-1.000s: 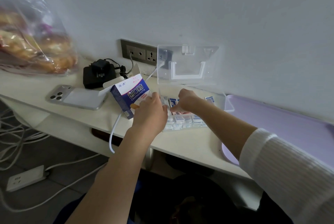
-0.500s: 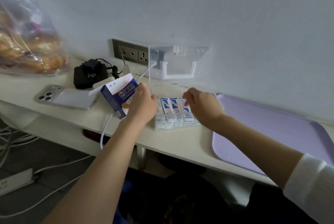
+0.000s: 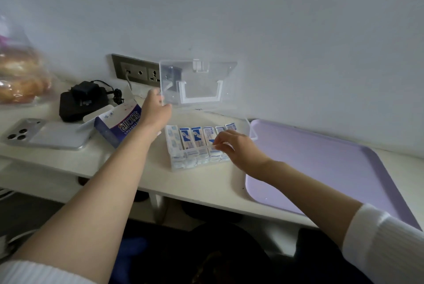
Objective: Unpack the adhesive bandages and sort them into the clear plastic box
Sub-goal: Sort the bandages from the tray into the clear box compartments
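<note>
The clear plastic box (image 3: 176, 167) sits on the white desk, its lid (image 3: 202, 81) standing upright against the wall. Several wrapped adhesive bandages (image 3: 197, 139) lie side by side in it. My left hand (image 3: 154, 111) grips the lid's left edge. My right hand (image 3: 238, 148) pinches the box's front rim at its right end, over the bandages. The blue and white bandage carton (image 3: 121, 124) lies open to the left of the box, behind my left forearm.
A lilac tray (image 3: 321, 169) lies right of the box. A phone (image 3: 46, 134) lies face down at the left, with a black charger (image 3: 80, 100) behind it. A wall socket panel (image 3: 135, 72) is behind the lid. A bag of bread (image 3: 18, 77) stands far left.
My left hand left the carton and rose to the lid's left edge. My right hand moved from above the bandages to the box's front rim. The view shifted right.
</note>
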Motion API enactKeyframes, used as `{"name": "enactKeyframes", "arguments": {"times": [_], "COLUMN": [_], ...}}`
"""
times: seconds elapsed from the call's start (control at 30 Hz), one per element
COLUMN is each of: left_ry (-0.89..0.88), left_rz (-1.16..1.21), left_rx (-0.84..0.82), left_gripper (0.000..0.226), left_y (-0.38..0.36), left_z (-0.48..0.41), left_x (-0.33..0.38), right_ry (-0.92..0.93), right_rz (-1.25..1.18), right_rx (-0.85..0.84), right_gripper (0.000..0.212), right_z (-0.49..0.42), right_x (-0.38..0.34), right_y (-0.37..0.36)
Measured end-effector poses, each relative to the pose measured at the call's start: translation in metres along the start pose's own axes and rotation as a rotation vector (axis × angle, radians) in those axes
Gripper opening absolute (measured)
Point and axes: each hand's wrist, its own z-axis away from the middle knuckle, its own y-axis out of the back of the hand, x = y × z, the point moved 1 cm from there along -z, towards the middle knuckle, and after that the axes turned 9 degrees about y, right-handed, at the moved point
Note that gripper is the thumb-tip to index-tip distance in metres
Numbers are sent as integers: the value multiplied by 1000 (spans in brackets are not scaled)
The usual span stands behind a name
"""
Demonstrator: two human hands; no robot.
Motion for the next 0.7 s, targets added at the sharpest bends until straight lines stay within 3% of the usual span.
{"name": "enactKeyframes", "arguments": {"times": [0.17, 0.37, 0.5, 0.7], "left_ry": [-249, -610, -608, -596], "left_rz": [-96, -491, -697, -871], "left_rx": [69, 64, -8, -74], "left_gripper": [42, 36, 45, 49], "left_y": [6, 16, 18, 16], "left_z": [15, 57, 79, 94], "left_x": [11, -1, -16, -24], "right_ry": [8, -15, 17, 165], "right_rz": [13, 173, 292, 178], "right_rx": [52, 196, 197, 311], "right_gripper": [12, 13, 22, 22], "right_z": [1, 14, 32, 30], "right_x": [1, -8, -12, -28], "right_y": [-3, 2, 10, 31]}}
